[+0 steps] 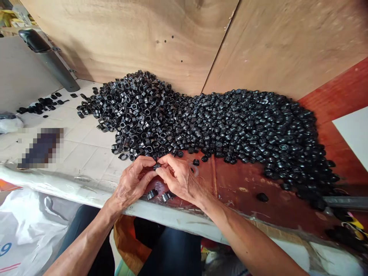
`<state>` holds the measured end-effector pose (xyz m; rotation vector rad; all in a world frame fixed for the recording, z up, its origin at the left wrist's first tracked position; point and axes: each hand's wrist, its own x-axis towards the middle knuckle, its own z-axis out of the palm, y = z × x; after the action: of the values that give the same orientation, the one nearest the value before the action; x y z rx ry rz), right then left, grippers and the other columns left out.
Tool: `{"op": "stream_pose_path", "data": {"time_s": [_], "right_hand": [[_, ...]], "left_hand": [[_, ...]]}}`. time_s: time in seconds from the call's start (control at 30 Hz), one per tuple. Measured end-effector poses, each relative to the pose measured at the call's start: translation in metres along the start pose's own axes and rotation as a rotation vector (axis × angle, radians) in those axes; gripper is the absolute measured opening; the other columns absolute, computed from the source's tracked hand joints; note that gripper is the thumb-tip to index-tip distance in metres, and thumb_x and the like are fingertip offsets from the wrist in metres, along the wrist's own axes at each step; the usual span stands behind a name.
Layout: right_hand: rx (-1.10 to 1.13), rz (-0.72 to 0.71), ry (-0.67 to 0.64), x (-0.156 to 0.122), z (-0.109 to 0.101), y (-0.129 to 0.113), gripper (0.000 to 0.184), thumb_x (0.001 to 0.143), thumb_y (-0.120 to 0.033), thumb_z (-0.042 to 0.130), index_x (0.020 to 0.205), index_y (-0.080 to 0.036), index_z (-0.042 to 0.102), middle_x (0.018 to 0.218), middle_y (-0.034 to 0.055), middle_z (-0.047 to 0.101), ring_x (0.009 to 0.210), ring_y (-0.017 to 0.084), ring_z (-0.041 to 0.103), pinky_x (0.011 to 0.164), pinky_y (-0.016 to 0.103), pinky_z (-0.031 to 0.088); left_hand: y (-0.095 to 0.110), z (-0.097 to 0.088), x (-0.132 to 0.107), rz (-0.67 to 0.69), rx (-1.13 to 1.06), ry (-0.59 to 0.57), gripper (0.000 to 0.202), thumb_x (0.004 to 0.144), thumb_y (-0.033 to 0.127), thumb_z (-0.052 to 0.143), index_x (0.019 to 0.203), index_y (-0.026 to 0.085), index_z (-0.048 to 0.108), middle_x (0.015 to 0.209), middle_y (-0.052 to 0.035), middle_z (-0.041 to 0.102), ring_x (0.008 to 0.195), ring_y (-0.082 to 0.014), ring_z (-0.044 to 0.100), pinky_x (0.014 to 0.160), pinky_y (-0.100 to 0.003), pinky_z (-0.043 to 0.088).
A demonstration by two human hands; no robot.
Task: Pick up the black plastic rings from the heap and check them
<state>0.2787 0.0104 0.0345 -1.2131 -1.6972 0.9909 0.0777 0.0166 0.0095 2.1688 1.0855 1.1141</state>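
Between my fingertips is a small black plastic ring (156,166), mostly covered by the fingers. My left hand (135,179) pinches it from the left, and my right hand (178,177) pinches it from the right. Just below the hands, a pair of black ring parts (151,194) lies near the table's front edge, with another black ring part (166,197) to the right. Right behind the fingers rises a heap of open black rings (135,103). It runs into a heap of black round caps (253,122) on the right.
A wooden board (129,34) stands behind the heaps. At the far left are a dark grey tube (59,69), scattered small black pieces (43,104) and a blurred-out dark object (41,148). A metal bar (345,202) lies at the right. A white plastic bag (25,230) hangs below the table edge.
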Motion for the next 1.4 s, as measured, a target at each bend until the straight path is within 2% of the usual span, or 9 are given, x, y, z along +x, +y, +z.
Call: {"op": "stream_pose_path", "data": {"time_s": [0.07,0.27,0.37,0.47,0.6,0.87,1.07,1.3,1.4], "right_hand": [[0.006,-0.022,-0.026,-0.001,0.001,-0.002,0.006,0.095,-0.023,0.059,0.096,-0.022,0.064,0.069,-0.0038,0.065,0.063,0.013,0.062,0.064,0.024,0.048],[0.242,0.293,-0.127,0.001,-0.004,-0.004,0.008,0.088,-0.025,0.064,0.095,-0.02,0.064,0.058,-0.0073,0.06,0.05,0.012,0.06,0.055,0.023,0.047],[0.155,0.244,0.003,0.008,-0.017,0.004,0.015,0.086,-0.033,0.071,0.088,-0.02,0.066,0.068,-0.0037,0.065,0.054,0.012,0.059,0.054,0.023,0.045],[0.011,0.148,0.205,0.014,-0.03,0.017,0.014,0.087,-0.033,0.069,0.084,-0.02,0.066,0.073,-0.0019,0.066,0.06,0.012,0.057,0.057,0.024,0.043],[-0.146,0.042,0.171,0.014,-0.031,0.028,0.008,0.088,-0.023,0.065,0.081,-0.02,0.065,0.069,-0.0031,0.062,0.061,0.013,0.053,0.06,0.024,0.04],[-0.363,-0.148,-0.053,0.005,-0.013,0.031,0.021,0.083,0.0,0.056,0.081,-0.02,0.06,0.081,0.0005,0.061,0.071,0.015,0.056,0.068,0.026,0.04],[-0.338,-0.126,0.206,0.009,-0.032,0.025,0.015,0.088,-0.008,0.061,0.08,-0.021,0.06,0.079,-0.0001,0.06,0.069,0.015,0.056,0.068,0.027,0.045],[-0.387,-0.298,-0.103,0.007,-0.013,0.032,0.041,0.091,-0.001,0.054,0.126,-0.019,0.065,0.122,0.0116,0.063,0.094,0.02,0.067,0.085,0.034,0.057],[-0.442,-0.265,-0.027,0.008,-0.011,0.038,0.035,0.093,-0.003,0.058,0.122,-0.018,0.066,0.118,0.0114,0.062,0.095,0.022,0.067,0.086,0.036,0.057]], "left_hand": [[-0.002,-0.001,-0.001,-0.03,-0.02,0.012,0.018,0.1,0.02,0.067,0.117,0.024,0.063,0.114,-0.0051,0.071,0.097,-0.0156,0.074,0.081,-0.026,0.062],[0.003,-0.004,-0.001,-0.028,-0.012,-0.025,0.015,0.099,0.02,0.065,0.114,0.023,0.064,0.113,-0.006,0.073,0.099,-0.0177,0.073,0.082,-0.028,0.059],[0.01,-0.006,0.004,-0.165,-0.022,-0.143,0.011,0.092,0.021,0.066,0.103,0.021,0.065,0.092,-0.0013,0.071,0.069,-0.0127,0.065,0.06,-0.024,0.051],[0.013,-0.004,0.009,-0.205,0.05,-0.248,0.014,0.091,0.027,0.066,0.079,0.02,0.064,0.07,0.0023,0.062,0.061,-0.0126,0.056,0.059,-0.025,0.044],[0.007,0.001,0.012,-0.31,0.132,-0.128,0.04,0.098,0.042,0.06,0.064,0.021,0.054,0.062,0.0028,0.056,0.059,-0.0132,0.052,0.059,-0.027,0.041],[0.0,0.007,0.011,-0.287,0.313,-0.036,0.018,0.084,0.029,0.077,0.089,0.022,0.062,0.08,0.0029,0.064,0.061,-0.0144,0.059,0.06,-0.028,0.047],[-0.003,0.009,0.011,-0.16,0.331,-0.101,0.02,0.091,0.021,0.073,0.11,0.025,0.07,0.102,-0.001,0.072,0.076,-0.0167,0.072,0.071,-0.028,0.057],[-0.004,0.009,0.007,-0.096,0.259,-0.11,0.017,0.091,0.014,0.066,0.106,0.022,0.068,0.104,-0.0028,0.073,0.087,-0.0186,0.074,0.078,-0.03,0.059],[-0.001,0.009,0.007,-0.17,0.258,-0.056,0.019,0.086,0.013,0.067,0.104,0.022,0.068,0.092,-0.0003,0.07,0.073,-0.0159,0.07,0.068,-0.027,0.056]]}}
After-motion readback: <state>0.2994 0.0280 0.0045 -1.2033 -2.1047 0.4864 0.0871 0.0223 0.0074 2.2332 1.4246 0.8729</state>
